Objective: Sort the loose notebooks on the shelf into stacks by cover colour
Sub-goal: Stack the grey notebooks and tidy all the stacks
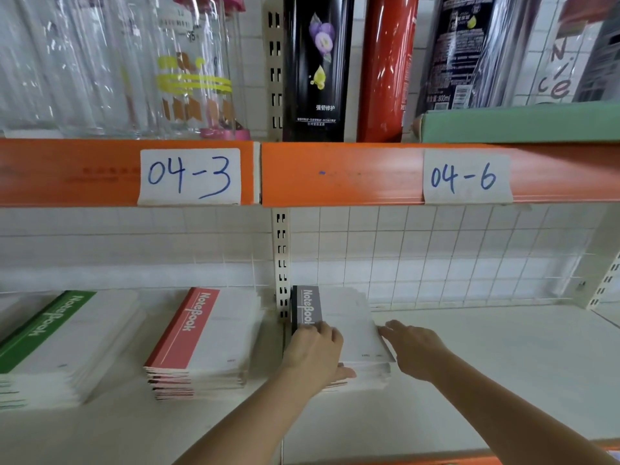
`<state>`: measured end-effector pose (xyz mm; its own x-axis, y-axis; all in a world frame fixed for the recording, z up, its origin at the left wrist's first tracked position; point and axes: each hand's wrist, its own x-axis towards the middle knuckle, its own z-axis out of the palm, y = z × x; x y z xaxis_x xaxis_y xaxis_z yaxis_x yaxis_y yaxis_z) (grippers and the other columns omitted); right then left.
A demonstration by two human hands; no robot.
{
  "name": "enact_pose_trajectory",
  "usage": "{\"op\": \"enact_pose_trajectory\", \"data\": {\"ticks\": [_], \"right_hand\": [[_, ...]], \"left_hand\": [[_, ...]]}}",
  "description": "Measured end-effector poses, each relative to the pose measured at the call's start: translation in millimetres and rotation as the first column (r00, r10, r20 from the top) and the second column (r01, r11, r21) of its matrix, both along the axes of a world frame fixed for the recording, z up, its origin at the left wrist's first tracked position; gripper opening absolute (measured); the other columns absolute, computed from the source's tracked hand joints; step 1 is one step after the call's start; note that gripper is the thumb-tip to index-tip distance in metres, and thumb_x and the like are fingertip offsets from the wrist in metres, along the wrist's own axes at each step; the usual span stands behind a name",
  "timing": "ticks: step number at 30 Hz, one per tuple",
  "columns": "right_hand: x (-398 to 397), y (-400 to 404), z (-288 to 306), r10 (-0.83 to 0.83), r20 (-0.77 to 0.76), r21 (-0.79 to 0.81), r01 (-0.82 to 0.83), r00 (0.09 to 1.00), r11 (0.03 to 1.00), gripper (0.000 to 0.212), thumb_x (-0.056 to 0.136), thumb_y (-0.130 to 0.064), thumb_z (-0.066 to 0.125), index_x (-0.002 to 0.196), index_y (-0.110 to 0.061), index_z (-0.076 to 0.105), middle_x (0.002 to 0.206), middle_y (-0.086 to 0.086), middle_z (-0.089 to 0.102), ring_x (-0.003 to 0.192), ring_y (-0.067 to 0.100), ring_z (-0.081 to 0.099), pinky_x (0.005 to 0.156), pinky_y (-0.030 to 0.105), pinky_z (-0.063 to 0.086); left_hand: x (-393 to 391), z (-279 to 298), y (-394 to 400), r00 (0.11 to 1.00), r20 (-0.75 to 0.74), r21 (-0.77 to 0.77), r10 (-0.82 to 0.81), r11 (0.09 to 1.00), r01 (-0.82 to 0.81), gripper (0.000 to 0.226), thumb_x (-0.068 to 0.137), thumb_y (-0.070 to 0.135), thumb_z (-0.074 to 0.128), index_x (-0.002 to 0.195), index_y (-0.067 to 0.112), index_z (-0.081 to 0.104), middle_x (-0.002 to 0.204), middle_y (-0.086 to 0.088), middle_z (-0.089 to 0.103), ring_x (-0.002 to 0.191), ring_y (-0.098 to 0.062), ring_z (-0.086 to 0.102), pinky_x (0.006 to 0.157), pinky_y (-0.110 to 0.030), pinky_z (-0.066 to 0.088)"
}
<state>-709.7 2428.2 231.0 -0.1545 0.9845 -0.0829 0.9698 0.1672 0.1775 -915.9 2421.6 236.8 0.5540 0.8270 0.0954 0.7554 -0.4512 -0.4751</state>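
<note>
Notebooks lie in three stacks along a white shelf (503, 380), sorted by the colour of the band down each cover's spine, as a person squares up the stack nearest the camera. Both bare arms reach in from the lower edge toward the grey-banded stack (349, 330), which sits just right of the slotted upright post (281, 263). The left hand (313, 352) rests on the stack's left side, fingers curled over the top cover and thumb against the near edge, apparently to keep the covers from sliding. The right hand (411, 347) lies against the stack's right edge with fingers straight and relaxed, gripping nothing, seemingly pressing the loose edges into line. One or two lower notebooks in this stack show a reddish edge near the left thumb, though blur makes it hard to tell whether they are misplaced.

Left of the post, just beside it, sits the red-banded stack (201, 344), its lower covers fanned slightly out of true. Farther left, partly out of frame, is the green-banded stack (50, 344). Keeping the three stacks apart makes the colours readable at a glance, and the sorting looks nearly done.

Above, an orange shelf rail (335, 176) carries handwritten labels (189, 176) reading 04-3 and 04-6. Beyond it stand clear glasses (110, 68) and tall bottles (317, 68) on the upper level.
</note>
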Motion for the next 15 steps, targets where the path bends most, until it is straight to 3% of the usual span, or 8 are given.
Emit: {"op": "enact_pose_trajectory", "data": {"ticks": [3, 7, 10, 15], "right_hand": [[-9.2, -0.7, 9.8, -0.014, 0.073, 0.051, 0.011, 0.997, 0.999, 0.043, 0.090, -0.009, 0.046, 0.131, -0.021, 0.044, 0.123, -0.001, 0.052, 0.107, 0.021, 0.059, 0.082, 0.031, 0.049], [-28.8, 1.0, 29.2, -0.027, 0.064, 0.191, 0.014, 0.998, 0.981, 0.036, 0.090, -0.007, 0.043, 0.124, -0.019, 0.047, 0.115, 0.000, 0.057, 0.103, 0.020, 0.061, 0.078, 0.029, 0.047], [-48.5, 0.9, 38.1, 0.034, 0.080, 0.259, -0.054, 0.996, 0.964, 0.036, 0.093, -0.013, 0.038, 0.127, -0.019, 0.046, 0.115, -0.001, 0.058, 0.102, 0.019, 0.060, 0.076, 0.028, 0.045], [-87.6, -3.7, 44.9, 0.127, 0.111, 0.279, -0.153, 0.986, 0.948, 0.043, 0.091, -0.016, 0.038, 0.133, -0.022, 0.043, 0.121, -0.002, 0.057, 0.106, 0.020, 0.058, 0.081, 0.030, 0.045]], "left_hand": [[-6.8, -0.4, -3.9, 0.998, 0.065, -0.004, 0.012, 1.000, -0.012, 0.082, 0.090, 0.073, 0.030, 0.131, 0.003, 0.043, 0.120, -0.015, 0.057, 0.098, -0.028, 0.059, 0.062, -0.031, 0.033], [-24.1, 13.9, -14.2, 0.993, 0.113, 0.000, -0.036, 0.999, 0.036, 0.064, 0.095, 0.066, 0.028, 0.113, 0.011, 0.056, 0.108, -0.009, 0.063, 0.092, -0.027, 0.062, 0.059, -0.031, 0.032], [-48.5, 28.3, -28.7, 0.993, 0.090, -0.029, -0.079, 0.996, 0.082, 0.049, 0.099, 0.051, 0.032, 0.106, 0.012, 0.061, 0.105, -0.009, 0.065, 0.092, -0.030, 0.063, 0.051, -0.029, 0.024], [-101.1, 44.3, -53.8, 0.988, 0.122, -0.065, -0.092, 0.993, 0.100, 0.040, 0.101, 0.038, 0.034, 0.105, 0.011, 0.063, 0.104, -0.009, 0.066, 0.096, -0.032, 0.062, 0.067, -0.034, 0.037]]}}
